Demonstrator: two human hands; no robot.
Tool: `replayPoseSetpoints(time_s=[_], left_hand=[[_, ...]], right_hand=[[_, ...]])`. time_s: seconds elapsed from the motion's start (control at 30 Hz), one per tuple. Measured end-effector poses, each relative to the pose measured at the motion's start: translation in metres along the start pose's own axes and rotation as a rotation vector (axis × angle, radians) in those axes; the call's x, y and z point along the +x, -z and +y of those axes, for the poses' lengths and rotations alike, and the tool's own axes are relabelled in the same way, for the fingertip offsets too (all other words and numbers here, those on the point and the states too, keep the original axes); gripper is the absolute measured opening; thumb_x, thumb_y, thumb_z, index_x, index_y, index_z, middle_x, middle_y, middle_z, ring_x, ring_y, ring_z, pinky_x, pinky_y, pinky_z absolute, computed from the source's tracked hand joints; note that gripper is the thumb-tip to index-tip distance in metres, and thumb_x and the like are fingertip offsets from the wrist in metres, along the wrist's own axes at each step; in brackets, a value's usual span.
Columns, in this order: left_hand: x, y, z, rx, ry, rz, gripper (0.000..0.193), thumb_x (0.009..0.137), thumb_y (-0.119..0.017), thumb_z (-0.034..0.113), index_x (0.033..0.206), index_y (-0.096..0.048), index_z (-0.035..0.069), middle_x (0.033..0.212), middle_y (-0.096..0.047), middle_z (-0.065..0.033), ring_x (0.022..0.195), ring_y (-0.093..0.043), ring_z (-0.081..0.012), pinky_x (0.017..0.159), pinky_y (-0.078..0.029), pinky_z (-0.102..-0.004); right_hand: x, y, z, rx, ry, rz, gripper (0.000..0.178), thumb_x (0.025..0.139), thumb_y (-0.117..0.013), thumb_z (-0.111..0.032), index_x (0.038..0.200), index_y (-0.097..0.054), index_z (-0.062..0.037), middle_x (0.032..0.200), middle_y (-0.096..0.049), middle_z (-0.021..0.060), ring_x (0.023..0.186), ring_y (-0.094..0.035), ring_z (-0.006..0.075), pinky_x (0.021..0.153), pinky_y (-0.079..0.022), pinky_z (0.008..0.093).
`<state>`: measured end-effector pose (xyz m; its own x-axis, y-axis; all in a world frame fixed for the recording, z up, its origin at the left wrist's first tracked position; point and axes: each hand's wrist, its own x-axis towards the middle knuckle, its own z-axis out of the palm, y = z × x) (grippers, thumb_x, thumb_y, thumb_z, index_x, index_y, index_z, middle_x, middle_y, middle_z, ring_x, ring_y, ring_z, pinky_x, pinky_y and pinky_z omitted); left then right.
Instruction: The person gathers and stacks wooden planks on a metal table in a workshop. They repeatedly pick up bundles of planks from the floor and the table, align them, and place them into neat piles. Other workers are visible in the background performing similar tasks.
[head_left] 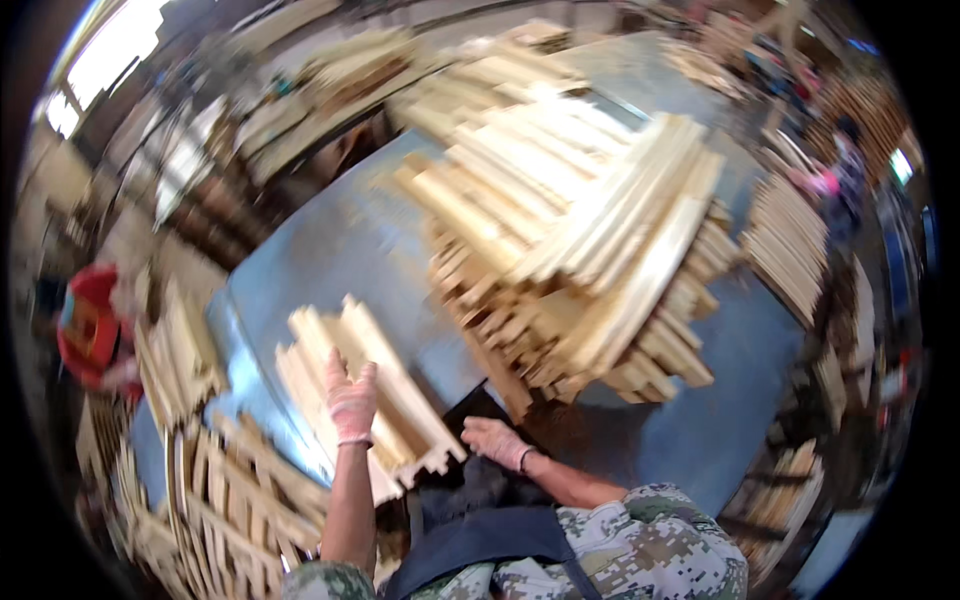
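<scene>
My left hand [352,402], in a pale pinkish glove, rests over a small stack of light wooden strips [400,385] near the front of the blue table. Its fingers and thumb are spread apart. The strips lie side by side, their grooved ends toward me. My right hand [497,443], also gloved, hovers in front of my dark apron, just right of the strips' near ends. Its fingers are loosely bent and somewhat blurred, with nothing visible in them. A large pile of wooden strips [640,220] stands ahead to the right, layered crosswise.
The blue metal table [300,260] spreads under both piles. Wooden slats [235,480] stand at the near left, and a red object [90,325] sits beyond them. At the far right a person [845,185] is near more stacked strips [785,250]. Lumber stacks [360,70] line the back.
</scene>
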<state>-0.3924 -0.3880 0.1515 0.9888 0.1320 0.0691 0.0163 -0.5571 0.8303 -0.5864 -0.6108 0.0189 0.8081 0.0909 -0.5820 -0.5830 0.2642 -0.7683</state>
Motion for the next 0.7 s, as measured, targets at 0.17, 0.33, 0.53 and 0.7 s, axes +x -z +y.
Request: replayPoseSetpoints(time_s=[0.17, 0.33, 0.53, 0.7], left_hand=[[-0.043, -0.001, -0.072, 0.555, 0.645, -0.212, 0.145, 0.070, -0.090, 0.067, 0.174, -0.011, 0.005, 0.177, -0.020, -0.0291, 0.163, -0.027, -0.0431, 0.131, -0.028, -0.0484], [-0.025, -0.032, -0.083, 0.470, 0.667, -0.084, 0.128, 0.076, -0.090, 0.051, 0.173, -0.017, 0.007, 0.169, -0.037, -0.0282, 0.150, -0.046, -0.0450, 0.124, -0.041, -0.0496], [-0.016, -0.004, -0.117, 0.169, 0.632, -0.045, 0.118, 0.078, -0.089, 0.034, 0.171, -0.023, 0.005, 0.165, -0.044, -0.0282, 0.150, -0.049, -0.0411, 0.124, -0.042, -0.0429], [-0.134, 0.057, -0.180, -0.393, 0.517, 0.095, 0.127, 0.069, -0.099, 0.022, 0.171, -0.026, 0.003, 0.171, -0.040, -0.0203, 0.158, -0.039, -0.0330, 0.130, -0.031, -0.0381]], right_hand=[[0.005, -0.013, -0.007, -0.003, -0.188, 0.005, 0.068, 0.104, -0.072, -0.022, 0.161, -0.046, 0.0033, 0.109, -0.069, 0.0029, 0.087, -0.062, 0.0106, 0.079, -0.054, 0.0270], [-0.006, -0.021, -0.015, -0.272, -0.171, -0.064, 0.067, 0.104, -0.071, -0.021, 0.161, -0.046, 0.0046, 0.114, -0.070, 0.0053, 0.091, -0.064, 0.0123, 0.081, -0.055, 0.0272], [-0.015, -0.007, -0.025, -0.215, -0.201, 0.033, 0.064, 0.104, -0.071, -0.026, 0.158, -0.051, 0.0018, 0.114, -0.071, 0.0058, 0.091, -0.066, 0.0131, 0.079, -0.056, 0.0285], [0.004, -0.004, -0.015, -0.018, -0.206, -0.112, 0.060, 0.106, -0.068, -0.013, 0.158, -0.046, 0.0040, 0.106, -0.069, 0.0096, 0.083, -0.065, 0.0165, 0.071, -0.056, 0.0301]])
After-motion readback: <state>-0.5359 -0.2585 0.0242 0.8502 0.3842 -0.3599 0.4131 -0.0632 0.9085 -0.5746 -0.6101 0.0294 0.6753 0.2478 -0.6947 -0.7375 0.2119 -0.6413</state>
